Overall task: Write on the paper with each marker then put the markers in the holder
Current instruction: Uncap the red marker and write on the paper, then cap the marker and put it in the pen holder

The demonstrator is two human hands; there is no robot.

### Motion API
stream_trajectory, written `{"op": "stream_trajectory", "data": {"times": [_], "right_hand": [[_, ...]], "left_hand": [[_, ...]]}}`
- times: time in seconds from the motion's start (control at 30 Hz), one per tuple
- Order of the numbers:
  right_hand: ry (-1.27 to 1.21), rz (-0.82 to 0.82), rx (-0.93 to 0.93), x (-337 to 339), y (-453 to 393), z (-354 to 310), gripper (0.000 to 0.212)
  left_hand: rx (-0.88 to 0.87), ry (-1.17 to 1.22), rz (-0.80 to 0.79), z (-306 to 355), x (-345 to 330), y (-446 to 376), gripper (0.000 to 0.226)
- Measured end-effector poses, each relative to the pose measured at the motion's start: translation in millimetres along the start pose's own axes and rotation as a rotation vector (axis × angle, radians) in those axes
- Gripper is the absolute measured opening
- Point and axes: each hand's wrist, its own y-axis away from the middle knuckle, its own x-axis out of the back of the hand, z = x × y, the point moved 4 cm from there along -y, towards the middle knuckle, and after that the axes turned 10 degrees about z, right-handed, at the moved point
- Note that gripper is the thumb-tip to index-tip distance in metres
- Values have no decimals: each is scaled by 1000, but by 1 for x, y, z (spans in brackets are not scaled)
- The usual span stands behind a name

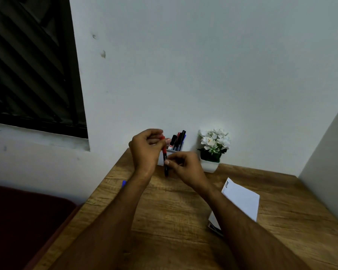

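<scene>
A marker with a black body and a red cap (165,158) stands nearly upright between my hands, above the wooden desk (164,211). My left hand (146,151) pinches its red cap at the top. My right hand (181,168) pinches the black body lower down. Behind them, against the wall, the white holder (171,152) has several markers (179,140) standing in it. The white paper (242,199) lies to the right on the desk, with a small scribble at its far corner. A blue marker (124,184) peeks out at the desk's left edge, mostly hidden by my left forearm.
A white pot of white flowers (213,151) stands right of the holder by the wall. A dark card or booklet (216,228) pokes out under the paper's near edge. A wall closes the desk's right side; a dark red seat (27,221) lies left.
</scene>
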Motion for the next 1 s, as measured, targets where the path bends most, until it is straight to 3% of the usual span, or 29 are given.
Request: {"op": "stream_trajectory", "data": {"times": [0.1, 0.43, 0.67, 0.77, 0.87, 1.0], "right_hand": [[111, 73, 55, -9, -21, -6, 16], [124, 283, 96, -22, -80, -7, 18], [290, 271, 38, -34, -87, 7, 20], [282, 308, 29, -30, -79, 9, 16], [261, 334, 9, -23, -68, 6, 26], [210, 310, -24, -23, -46, 11, 25]], "left_hand": [[48, 3, -21, -11, -9, -17, 38], [-189, -202, -112, -16, -39, -67, 31], [-114, -307, -175, -52, -51, -68, 32], [-17, -356, -150, -68, -48, -64, 42], [-11, -391, -109, -68, -40, -58, 37], [-36, -498, -77, -57, -25, -43, 31]]}}
